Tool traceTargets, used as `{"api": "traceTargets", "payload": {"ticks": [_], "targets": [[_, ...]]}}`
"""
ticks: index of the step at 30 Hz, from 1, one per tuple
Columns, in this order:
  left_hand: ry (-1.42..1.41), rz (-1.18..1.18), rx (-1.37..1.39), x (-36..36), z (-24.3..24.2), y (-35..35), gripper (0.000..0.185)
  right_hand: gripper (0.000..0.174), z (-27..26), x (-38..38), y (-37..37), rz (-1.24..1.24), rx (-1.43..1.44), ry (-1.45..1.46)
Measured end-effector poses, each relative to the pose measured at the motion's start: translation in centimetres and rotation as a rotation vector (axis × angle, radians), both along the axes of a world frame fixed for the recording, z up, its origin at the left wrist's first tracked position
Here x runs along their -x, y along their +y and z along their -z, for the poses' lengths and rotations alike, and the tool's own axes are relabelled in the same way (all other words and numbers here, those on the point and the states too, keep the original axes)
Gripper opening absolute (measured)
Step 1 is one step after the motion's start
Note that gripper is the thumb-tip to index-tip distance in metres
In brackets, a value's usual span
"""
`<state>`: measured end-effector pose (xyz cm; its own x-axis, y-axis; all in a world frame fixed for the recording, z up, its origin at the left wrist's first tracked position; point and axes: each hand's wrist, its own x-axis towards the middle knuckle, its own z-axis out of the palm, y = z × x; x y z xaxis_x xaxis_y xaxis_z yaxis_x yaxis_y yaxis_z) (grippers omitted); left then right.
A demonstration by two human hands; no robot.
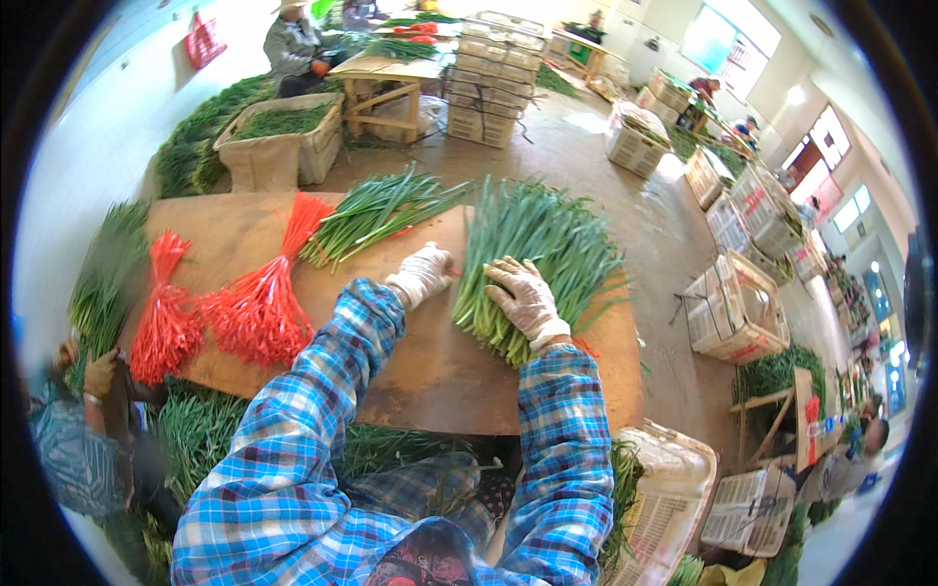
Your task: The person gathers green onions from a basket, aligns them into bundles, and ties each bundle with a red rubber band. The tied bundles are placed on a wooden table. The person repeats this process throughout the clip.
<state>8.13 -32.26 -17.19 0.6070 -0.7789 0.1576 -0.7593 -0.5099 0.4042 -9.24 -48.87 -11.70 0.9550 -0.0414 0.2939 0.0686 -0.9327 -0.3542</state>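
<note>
A thick bundle of leafy greens [542,242], seemingly garlic chives, lies on the brown wooden tabletop [432,366] before me. My right hand [524,297], in a pale glove, rests flat on its stalk end with the fingers spread a little. Left of the bundle, my left hand [423,275], also gloved, is curled just above the board. A short red end of a tie [456,272] shows at its fingertips. Another red tie end [586,348] pokes out near my right wrist; whatever runs under the bundle is hidden. A smaller bunch of greens [374,212] lies beyond my left hand.
Two bunches of red ties [264,315] [167,315] lie on the left of the tabletop. At far left, a co-worker's gloved hand [100,373] holds greens. A plastic crate [663,498] stands at my right. Stacked crates [487,88] rise beyond the table.
</note>
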Motion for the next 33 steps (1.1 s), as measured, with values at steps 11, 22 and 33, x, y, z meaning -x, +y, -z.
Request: {"api": "traceTargets", "payload": {"ticks": [11, 22, 33], "targets": [[0.136, 0.172, 0.292, -0.6, 0.2, -0.2, 0.008, 0.034, -2.3, 5.6, -2.5, 0.215, -0.377, -0.6], [0.268, 0.148, 0.296, -1.3, 1.3, 0.3, 0.009, 0.034, 6.9, 17.5, -6.6, 0.794, -0.285, -0.2], [0.677, 0.013, 0.38, -1.5, 0.4, 0.2, 0.009, 0.01, 7.9, 13.1, -7.7, 0.647, -0.735, -0.376]]}}
